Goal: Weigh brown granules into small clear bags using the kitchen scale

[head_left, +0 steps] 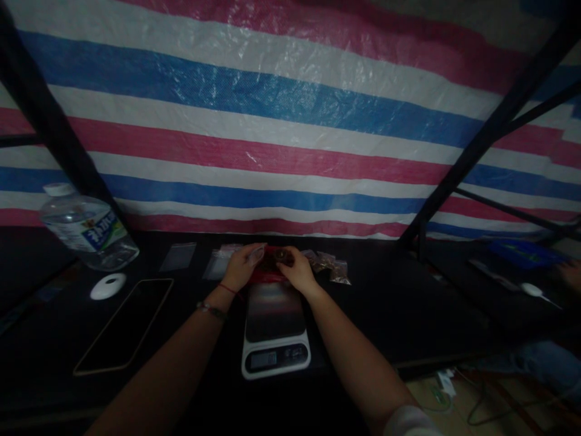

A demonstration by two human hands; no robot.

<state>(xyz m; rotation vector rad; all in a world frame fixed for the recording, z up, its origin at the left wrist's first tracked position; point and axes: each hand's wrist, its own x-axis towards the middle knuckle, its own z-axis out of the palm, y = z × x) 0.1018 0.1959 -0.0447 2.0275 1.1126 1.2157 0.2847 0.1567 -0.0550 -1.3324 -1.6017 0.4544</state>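
Note:
My left hand (240, 266) is at the far end of a kitchen scale (275, 327), its fingers closed on a small clear plastic bag (256, 254). Opposite it, my right hand (297, 270) has its fingers curled in by a dark brown clump (282, 255); exactly what they grip is too dark to make out. Between and below both hands lies a red bag (267, 275), open at the top, with dark contents. The scale has a white body and a dark platform; its display digits are unreadable.
Filled clear bags (338, 272) lie right of my hands. Flat clear bags (178, 257) lie left, with a phone (124, 327), a white mouse (108, 286) and a large plastic bottle (91, 227). Black metal posts (454, 163) flank the table. Another person's hand (571, 272) shows far right.

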